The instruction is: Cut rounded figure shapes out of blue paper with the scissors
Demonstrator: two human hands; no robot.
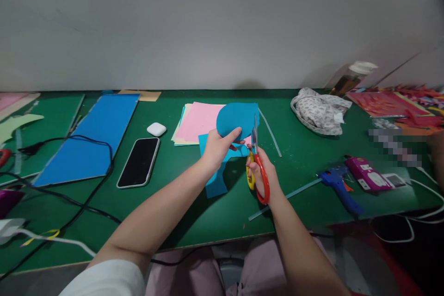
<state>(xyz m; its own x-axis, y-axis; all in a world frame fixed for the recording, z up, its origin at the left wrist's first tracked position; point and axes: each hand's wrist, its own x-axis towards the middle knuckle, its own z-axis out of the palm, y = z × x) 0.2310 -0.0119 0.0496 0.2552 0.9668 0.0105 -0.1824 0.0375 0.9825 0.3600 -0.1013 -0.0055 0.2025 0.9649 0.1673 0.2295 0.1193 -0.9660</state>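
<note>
Head cam: both forearms (180, 192) angle in over the desk (215, 219). Left hand (217, 150) has the blue paper (234, 118) pinched, thumb on top, above the desk; right hand (270, 171) is curled around the scissors (255, 141), blades at the paper's right edge.

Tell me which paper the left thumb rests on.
The rounded blue piece, pinched in the left hand; the pink sheet has straight edges and lies flat behind that hand.

I get soft, muted light, a faint shadow (248, 84) on the wall (222, 32) beyond the right hand (271, 173), bowed edges, and a pixelated patch (395, 148) farther right.
</note>
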